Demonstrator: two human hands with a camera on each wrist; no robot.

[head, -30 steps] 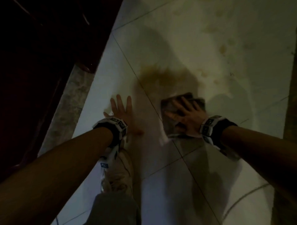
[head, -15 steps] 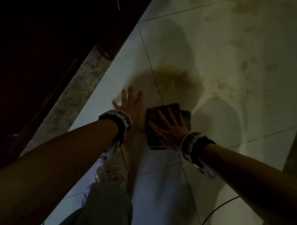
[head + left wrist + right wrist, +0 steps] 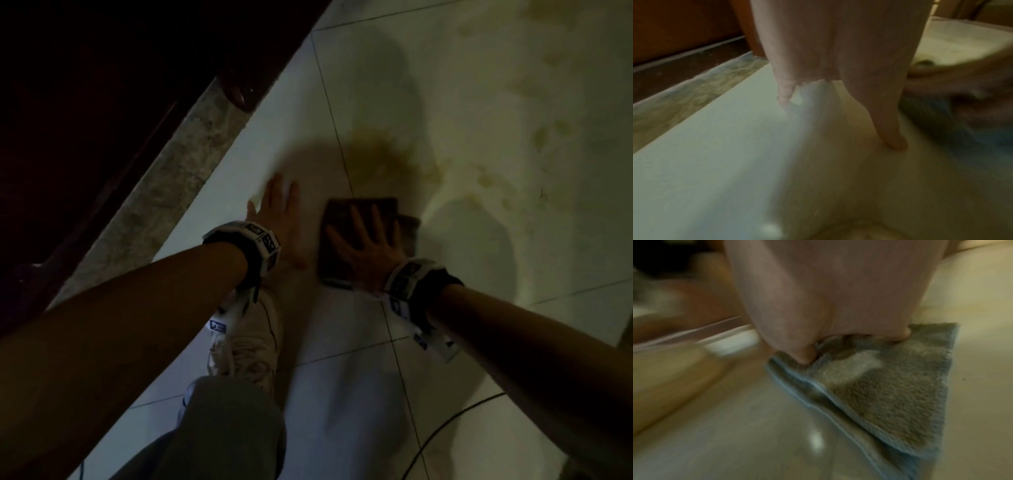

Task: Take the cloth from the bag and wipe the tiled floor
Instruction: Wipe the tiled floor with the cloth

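Observation:
A folded grey-brown cloth (image 3: 346,222) (image 3: 890,394) lies flat on the pale tiled floor (image 3: 479,102), just below a brownish stain (image 3: 383,157). My right hand (image 3: 370,246) presses on the cloth with spread, straight fingers; in the right wrist view the fingertips (image 3: 803,356) push into the terry pile. My left hand (image 3: 277,212) rests flat on the bare tile to the left of the cloth, its fingers (image 3: 892,138) straight and touching the floor. No bag shows in any view.
A speckled stone threshold (image 3: 178,178) and dark wooden door frame (image 3: 102,85) run along the left. My shoe (image 3: 246,342) and grey trouser leg (image 3: 226,431) stand below the left wrist. A thin dark cable (image 3: 445,428) curves across the lower right tiles. More faint stains (image 3: 541,137) spot the upper right.
My right hand has slid the cloth left and towards me, closer to the left hand and off the stain. The left hand has stayed planted on the tile.

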